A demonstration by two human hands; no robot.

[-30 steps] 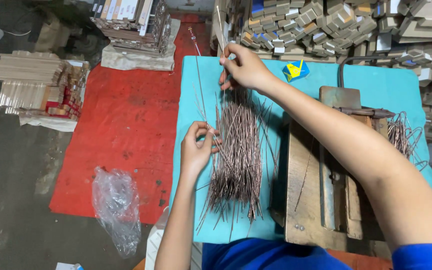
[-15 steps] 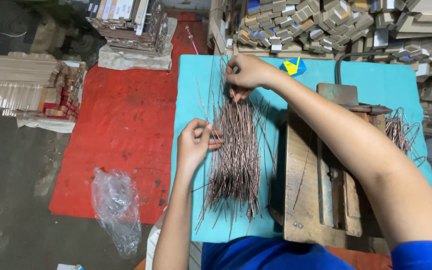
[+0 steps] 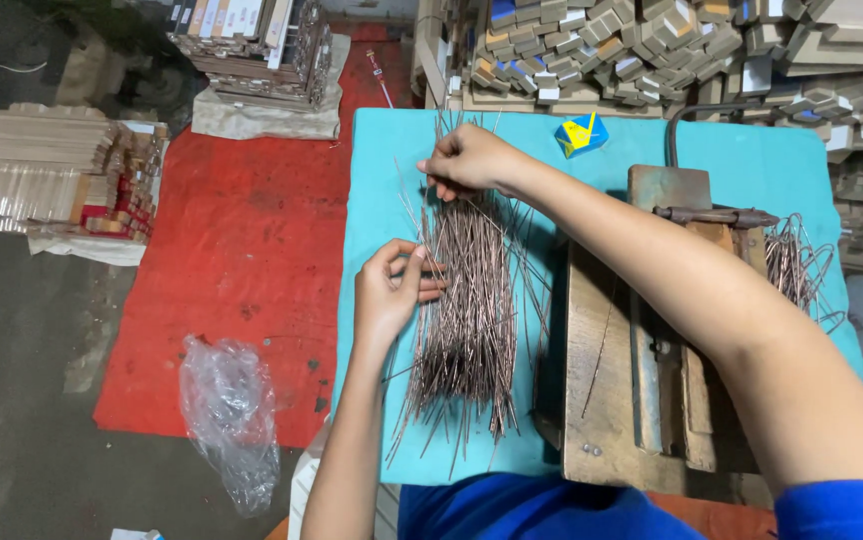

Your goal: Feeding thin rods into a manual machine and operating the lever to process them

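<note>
Bundle of thin metal rods [image 3: 467,300], mid-tabletop [image 3: 752,160], long axis near-to-far edge, far tips pinched in closed right hand [image 3: 472,160], left hand [image 3: 392,290] half-curled with fingertips on rods at the left side; risk: loose rods likely fanning off the near edge if grip slackens

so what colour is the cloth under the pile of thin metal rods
Turquoise cloth, plain with no pattern, under the coppery thin metal rods; the head view shows it.
</note>
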